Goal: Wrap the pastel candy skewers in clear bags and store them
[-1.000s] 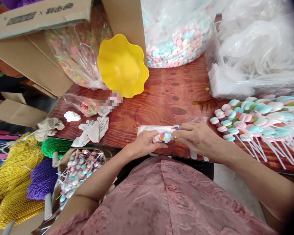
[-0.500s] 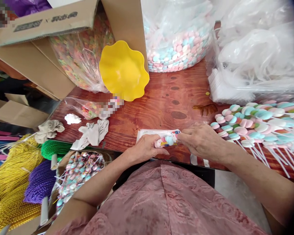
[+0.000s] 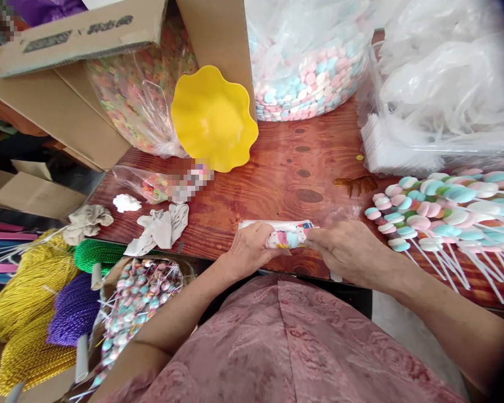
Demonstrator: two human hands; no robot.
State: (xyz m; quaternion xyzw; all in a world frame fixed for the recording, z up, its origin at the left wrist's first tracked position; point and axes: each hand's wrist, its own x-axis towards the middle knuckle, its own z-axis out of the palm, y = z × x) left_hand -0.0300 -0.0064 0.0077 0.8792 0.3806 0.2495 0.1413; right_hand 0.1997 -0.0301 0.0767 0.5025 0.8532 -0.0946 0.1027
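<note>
Between our two sets of fingertips, at the near edge of the table (image 3: 277,168), sits a short stack of pastel candy discs (image 3: 286,239), pink, blue and yellow. Our left hand (image 3: 252,249) pinches it from nine o'clock, thumb under and fingers curled over the top; our right hand (image 3: 344,252) closes on it from three o'clock with fingers narrow, so the candy is braced at both ends and cannot roll. We cannot tell whether a stick runs through it; the fingers cover that part. Just behind the candy, at twelve o'clock, lies a printed white wrapper pack (image 3: 277,225), flat and within a finger's reach.

Farther out at three o'clock, finished candy skewers (image 3: 437,207) lie fanned with their sticks pointing toward us, easy to add to from the right. At eight o'clock, below the table edge, a box of wrapped lollipops (image 3: 138,296) sits beside spools of gold, purple and green cord (image 3: 59,302). At eleven o'clock a yellow scalloped bowl (image 3: 212,117) leans against a cardboard box (image 3: 67,84), and at twelve o'clock a big clear bag of loose pastel candies (image 3: 306,73) stands, supply kept at arm's length.
</note>
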